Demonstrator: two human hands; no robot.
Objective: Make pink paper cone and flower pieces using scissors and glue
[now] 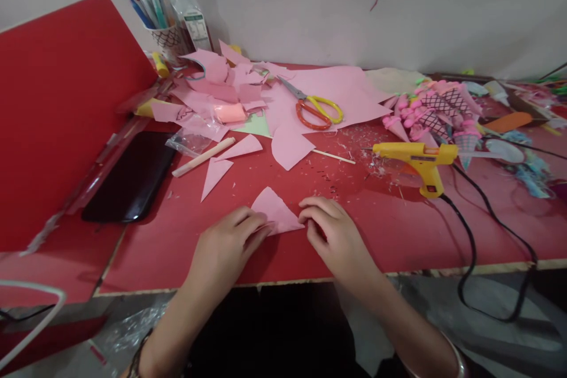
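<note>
A pink paper piece (275, 212), roughly fan-shaped, lies on the red table near its front edge. My left hand (233, 242) pinches the paper's left side, where an edge looks curled up between thumb and fingers. At the paper's right corner is my right hand (330, 230), its fingers bent and slightly apart, the fingertips close to the corner; whether they touch it I cannot tell. Beyond the hands lie another pink paper piece (290, 147), two narrow pink offcuts (217, 177) and a rolled paper stick (204, 156).
Scissors (314, 106) rest on a large pink sheet (349, 85). A yellow glue gun (416, 156) lies right, its black cord (472, 248) hanging over the edge. Decorated paper cones (443, 109) are heaped behind it. A phone (133, 177) and red board (66, 106) stand left, a pen cup (166, 41) behind.
</note>
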